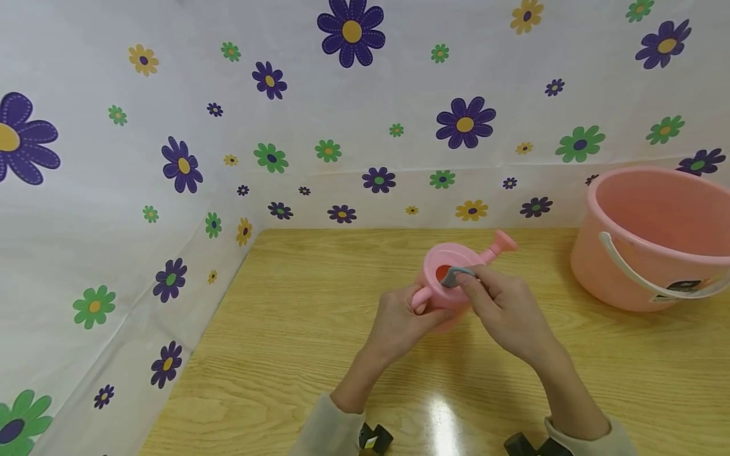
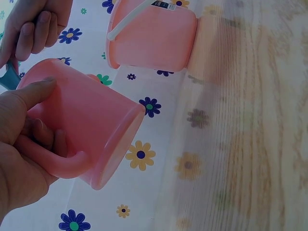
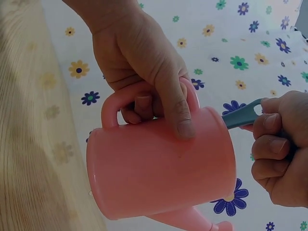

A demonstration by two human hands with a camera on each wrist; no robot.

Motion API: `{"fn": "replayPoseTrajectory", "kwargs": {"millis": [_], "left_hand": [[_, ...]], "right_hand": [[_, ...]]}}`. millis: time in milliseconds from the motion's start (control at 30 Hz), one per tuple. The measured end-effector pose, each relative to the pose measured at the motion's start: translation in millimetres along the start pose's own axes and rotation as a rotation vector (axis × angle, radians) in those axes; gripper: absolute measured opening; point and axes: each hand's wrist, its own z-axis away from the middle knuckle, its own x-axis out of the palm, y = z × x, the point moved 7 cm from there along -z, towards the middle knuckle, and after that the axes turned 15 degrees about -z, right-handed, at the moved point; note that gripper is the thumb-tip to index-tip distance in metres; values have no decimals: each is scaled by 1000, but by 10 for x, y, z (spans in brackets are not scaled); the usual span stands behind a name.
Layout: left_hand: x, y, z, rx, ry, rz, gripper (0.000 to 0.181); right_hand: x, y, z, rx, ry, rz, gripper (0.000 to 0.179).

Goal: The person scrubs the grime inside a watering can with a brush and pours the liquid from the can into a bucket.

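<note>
A pink watering can is held above the table near the middle of the head view, its spout pointing to the right and away. My left hand grips the can's handle, with the thumb lying along the body. In my right hand is a blue-grey plastic tool, pinched at its looped end. The tool's other end reaches into the can's top opening and is hidden there, so its kind cannot be told. In the right wrist view the can's body looks tilted.
A large pink bucket with a white handle stands at the right on the wood-grain table. White flower-print sheeting covers the back and left side. Black devices sit at both wrists.
</note>
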Motion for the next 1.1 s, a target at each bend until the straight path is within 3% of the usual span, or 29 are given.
{"fn": "replayPoseTrajectory", "kwargs": {"millis": [367, 1100], "left_hand": [[-2, 14, -6, 10, -1, 8, 37], [-6, 23, 0, 16, 5, 0, 37]], "right_hand": [[-63, -42, 9, -37, 89, -50, 12], [-145, -69, 24, -33, 157, -117, 14]]}}
